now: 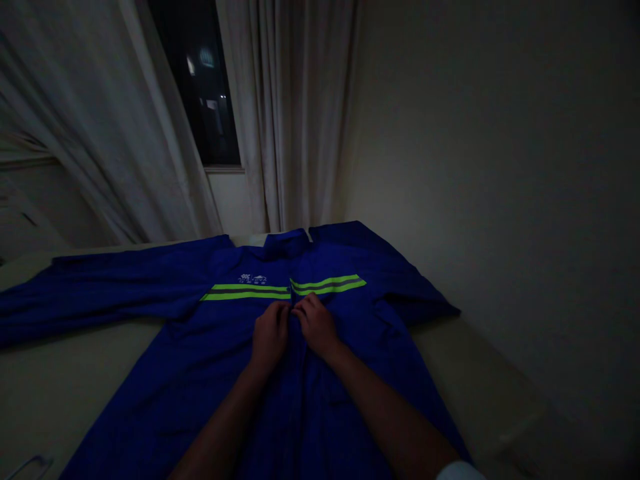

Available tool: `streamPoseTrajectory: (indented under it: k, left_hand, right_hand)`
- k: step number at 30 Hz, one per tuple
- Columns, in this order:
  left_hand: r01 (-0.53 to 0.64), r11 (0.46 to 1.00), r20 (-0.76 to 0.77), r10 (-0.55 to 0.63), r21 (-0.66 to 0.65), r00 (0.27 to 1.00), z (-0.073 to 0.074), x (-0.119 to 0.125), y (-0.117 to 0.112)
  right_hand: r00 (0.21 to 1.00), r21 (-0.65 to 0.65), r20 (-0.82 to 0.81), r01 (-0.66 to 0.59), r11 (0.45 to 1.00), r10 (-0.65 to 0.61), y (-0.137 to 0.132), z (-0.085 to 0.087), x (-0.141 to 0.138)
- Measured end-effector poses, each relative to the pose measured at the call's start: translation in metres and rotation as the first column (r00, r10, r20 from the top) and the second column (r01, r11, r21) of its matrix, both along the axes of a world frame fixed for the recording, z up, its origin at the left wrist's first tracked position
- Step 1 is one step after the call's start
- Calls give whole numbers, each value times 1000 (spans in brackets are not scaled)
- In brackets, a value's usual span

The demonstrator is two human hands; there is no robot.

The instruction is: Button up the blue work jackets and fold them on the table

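Observation:
A blue work jacket [200, 373] lies spread front side up, its sleeves stretched out to both sides and its collar at the far end. A yellow-green reflective stripe [245, 292] crosses the chest, with a white printed logo above its left part. My left hand [270, 333] is closed on the jacket's front edge, just below the stripe. Right beside it, my right hand [316, 325] pinches the opposite front edge at the centre opening. The fingertips nearly meet, and whatever small fastening lies between them is hidden.
The jacket rests on a pale, flat surface [475, 373]. Behind it hang light curtains [295, 120], parted around a dark window [205, 87]. A plain wall [475, 167] rises on the right. Part of a thin hook-like object [37, 461] shows at the lower left.

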State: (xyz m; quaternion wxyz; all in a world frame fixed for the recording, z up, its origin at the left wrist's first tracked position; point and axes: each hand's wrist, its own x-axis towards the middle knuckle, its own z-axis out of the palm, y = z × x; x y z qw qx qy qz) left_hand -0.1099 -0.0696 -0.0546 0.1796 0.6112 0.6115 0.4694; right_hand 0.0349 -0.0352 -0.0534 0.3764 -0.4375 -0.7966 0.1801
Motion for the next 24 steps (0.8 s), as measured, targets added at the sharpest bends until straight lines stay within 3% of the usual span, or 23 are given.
streamPoseTrajectory:
  k: [16, 24]
  left_hand:
    - [-17, 998, 4, 17, -65, 1000, 4, -5, -1]
    - [-48, 998, 35, 50, -47, 998, 6, -3, -2]
  right_hand:
    - [994, -56, 76, -80, 995, 84, 0, 10, 4]
    - [997, -77, -51, -67, 995, 63, 0, 11, 2]
